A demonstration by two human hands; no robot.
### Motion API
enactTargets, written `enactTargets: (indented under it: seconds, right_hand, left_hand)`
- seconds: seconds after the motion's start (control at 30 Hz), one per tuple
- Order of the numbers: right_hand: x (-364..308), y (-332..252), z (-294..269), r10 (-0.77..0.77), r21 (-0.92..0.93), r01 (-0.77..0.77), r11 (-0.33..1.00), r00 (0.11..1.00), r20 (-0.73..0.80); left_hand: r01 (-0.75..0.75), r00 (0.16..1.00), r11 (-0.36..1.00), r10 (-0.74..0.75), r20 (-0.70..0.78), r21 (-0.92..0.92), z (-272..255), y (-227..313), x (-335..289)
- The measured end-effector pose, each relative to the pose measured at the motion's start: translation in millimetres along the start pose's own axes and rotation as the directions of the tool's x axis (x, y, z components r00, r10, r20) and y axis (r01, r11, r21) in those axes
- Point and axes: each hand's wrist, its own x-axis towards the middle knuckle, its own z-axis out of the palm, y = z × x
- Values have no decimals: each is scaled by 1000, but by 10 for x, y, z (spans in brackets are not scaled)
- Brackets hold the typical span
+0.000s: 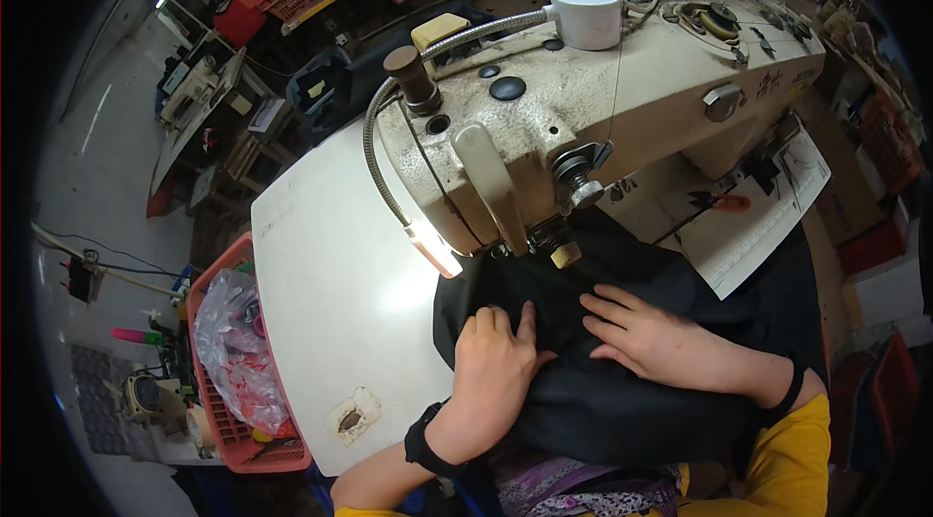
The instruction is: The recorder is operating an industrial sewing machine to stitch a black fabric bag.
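Black fabric (632, 400) lies bunched over the front of the sewing table and runs up under the head of a cream sewing machine (622, 89). My left hand (494, 352) rests on the cloth just left of the middle, its index finger stretched forward and the other fingers partly bent. To its right, my right hand (632, 330) lies on the same cloth with fingers spread toward the left. Both hands press on the fabric in front of the needle area, which the machine head hides. A lit lamp (432, 250) on a bendy metal neck shines beside the needle.
Orange-handled thread snips (719, 201) and a white paper sheet (753, 225) lie under the machine arm. At the left edge of the white tabletop (340, 245) stands a pink basket (222, 410) holding a plastic bag (233, 342). Other sewing machines stand further back.
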Motion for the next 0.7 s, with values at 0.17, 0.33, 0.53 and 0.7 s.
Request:
enactTargets:
  seconds: [0.17, 0.33, 0.53, 0.7]
  right_hand:
    - [244, 41, 250, -17, 0, 18, 1000, 979, -202]
    - [459, 121, 512, -160, 93, 210, 973, 909, -385]
    - [444, 240, 699, -132, 119, 207, 971, 880, -456]
    - [478, 260, 703, -125, 212, 258, 943, 862, -492]
  left_hand:
    - [-40, 997, 999, 39, -62, -27, 147, 29, 17]
    - [-81, 995, 995, 78, -61, -57, 83, 40, -103]
    - [37, 960, 814, -189, -204, -579, -333, 19, -646]
    - [573, 792, 622, -253, 555, -533, -193, 4, -1117]
